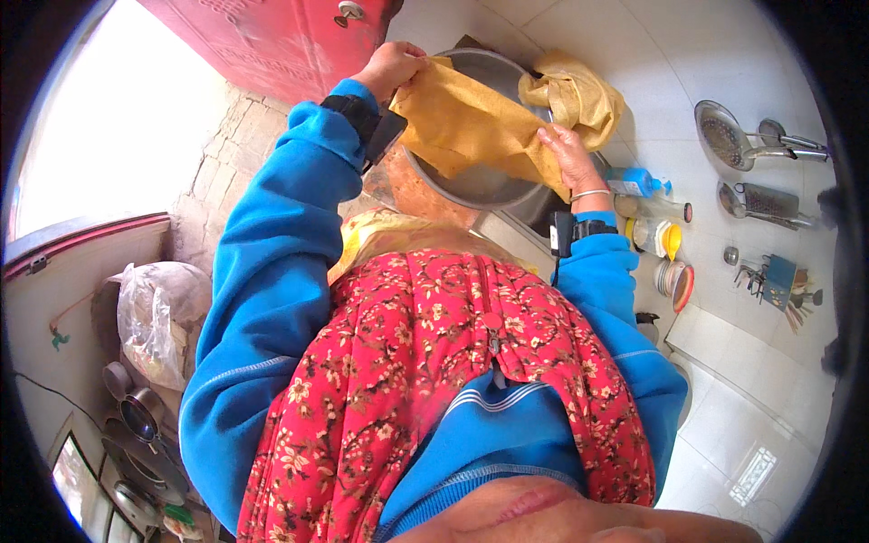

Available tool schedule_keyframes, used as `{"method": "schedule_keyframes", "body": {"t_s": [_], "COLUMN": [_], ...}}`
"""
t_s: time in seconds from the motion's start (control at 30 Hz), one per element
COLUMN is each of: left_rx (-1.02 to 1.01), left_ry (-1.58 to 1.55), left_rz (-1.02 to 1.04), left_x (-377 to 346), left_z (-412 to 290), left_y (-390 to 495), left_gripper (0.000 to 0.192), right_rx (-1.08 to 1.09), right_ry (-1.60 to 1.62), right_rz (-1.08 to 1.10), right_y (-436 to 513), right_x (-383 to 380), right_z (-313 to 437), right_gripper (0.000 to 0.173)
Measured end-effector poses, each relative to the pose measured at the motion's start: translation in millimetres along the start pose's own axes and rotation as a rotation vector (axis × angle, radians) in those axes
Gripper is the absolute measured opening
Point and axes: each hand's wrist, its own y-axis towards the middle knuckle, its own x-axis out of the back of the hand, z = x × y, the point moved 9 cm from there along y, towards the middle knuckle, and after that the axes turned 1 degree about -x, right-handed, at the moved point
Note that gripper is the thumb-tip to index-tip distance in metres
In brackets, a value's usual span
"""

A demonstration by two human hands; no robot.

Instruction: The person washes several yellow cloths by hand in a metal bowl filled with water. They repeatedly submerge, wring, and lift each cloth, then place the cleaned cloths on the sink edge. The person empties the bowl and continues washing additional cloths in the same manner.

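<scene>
A yellow cloth is stretched over a large round metal basin, whose rim and part of the inside show around it. My left hand grips the cloth's far left corner. At the cloth's right end, my right hand pinches its edge, a bangle on the wrist. Just beyond the basin's right side lies a bunched yellow woven bag or cloth. The cloth hides much of the basin's inside.
A blue pump bottle, a glass bottle and a yellow-topped jar stand right of my right hand. Skimmers and a grater hang on the tiled wall. A red panel rises at the upper left.
</scene>
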Motion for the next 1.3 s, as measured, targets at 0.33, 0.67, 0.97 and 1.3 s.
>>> {"method": "schedule_keyframes", "body": {"t_s": [0.33,0.67,0.97,1.3], "left_rx": [-0.473,-0.097,0.007,-0.086], "left_ry": [0.615,0.841,1.276,0.534], "left_rz": [0.057,-0.004,0.468,0.199], "left_x": [-73,-63,-134,-116], "left_z": [27,62,138,157], "left_y": [-36,-46,-87,-60], "left_gripper": [0.058,0.034,0.113,0.057], "right_rx": [-0.143,0.193,-0.001,-0.122], "right_ry": [0.361,-1.065,-1.064,-1.278], "right_rz": [0.018,-0.506,-0.164,-0.036], "right_y": [0,-23,31,74], "right_x": [-29,-44,-109,-114], "right_z": [-6,7,-68,-132], "right_gripper": [0.04,0.068,0.113,0.09]}}
